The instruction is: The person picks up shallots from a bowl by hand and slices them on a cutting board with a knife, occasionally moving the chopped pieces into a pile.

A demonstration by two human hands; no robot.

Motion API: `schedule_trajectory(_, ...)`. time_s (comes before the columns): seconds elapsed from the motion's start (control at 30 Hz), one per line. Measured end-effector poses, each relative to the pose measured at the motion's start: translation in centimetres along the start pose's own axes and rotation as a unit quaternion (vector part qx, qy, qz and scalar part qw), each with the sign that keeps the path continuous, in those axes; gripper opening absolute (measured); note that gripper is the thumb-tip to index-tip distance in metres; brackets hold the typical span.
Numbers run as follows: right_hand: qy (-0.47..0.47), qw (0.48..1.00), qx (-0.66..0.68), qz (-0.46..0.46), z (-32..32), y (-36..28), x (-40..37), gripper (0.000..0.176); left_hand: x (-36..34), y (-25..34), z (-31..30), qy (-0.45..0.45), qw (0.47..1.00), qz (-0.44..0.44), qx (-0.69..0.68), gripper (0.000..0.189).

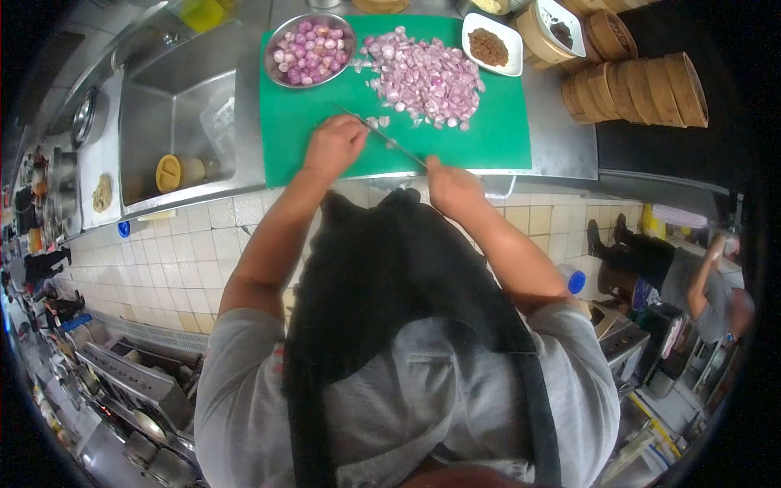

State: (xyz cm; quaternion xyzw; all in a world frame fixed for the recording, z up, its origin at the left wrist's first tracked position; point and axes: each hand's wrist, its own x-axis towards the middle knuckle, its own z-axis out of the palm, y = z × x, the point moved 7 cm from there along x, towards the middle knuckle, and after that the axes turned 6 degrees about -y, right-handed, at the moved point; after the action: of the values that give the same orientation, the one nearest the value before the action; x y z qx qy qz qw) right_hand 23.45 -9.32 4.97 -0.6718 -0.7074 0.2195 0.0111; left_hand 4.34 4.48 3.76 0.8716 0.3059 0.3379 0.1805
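A green cutting board [293,154] lies on the metal counter in front of me. My right hand [455,187] is closed around the handle of a knife [397,147], whose thin blade slants up and left across the board. Beside the blade, my left hand [336,146] has its fingers curled down; whatever they hold is hidden. A few cut shallot slices [378,121] lie close to the blade. Farther back spreads a large heap of sliced shallots [427,80]. Whole peeled shallots [311,51] fill a metal bowl [270,68] at the board's back left.
A white dish [514,65] of brown minced food overlaps the board's back right corner. Bamboo steamers [639,89] lie stacked on their side at right. To the left is a metal sink [154,89] holding a yellow-lidded container [168,173]. Another person [691,276] stands far right.
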Motion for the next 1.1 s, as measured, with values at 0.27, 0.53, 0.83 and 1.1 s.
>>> schedule_trajectory(0.27,-0.033,0.999,-0.006,0.015,0.5,0.3,0.3,0.015,0.1,-0.1,0.0,-0.015,1.000,-0.004,-0.006,0.006)
schedule_trajectory(0.53,-0.060,0.997,-0.002,0.043,0.9,0.3,0.8,0.017,0.0,-0.2,0.1,-0.019,1.000,-0.008,-0.002,0.006)
schedule_trajectory(0.83,-0.036,0.998,0.009,0.041,0.1,1.1,1.0,0.020,0.3,-0.7,0.2,-0.061,0.998,-0.015,0.007,0.005)
schedule_trajectory(1.1,-0.014,1.000,-0.013,0.015,-0.2,0.5,-1.1,0.016,0.4,-0.7,0.7,-0.049,0.999,-0.015,0.010,0.006)
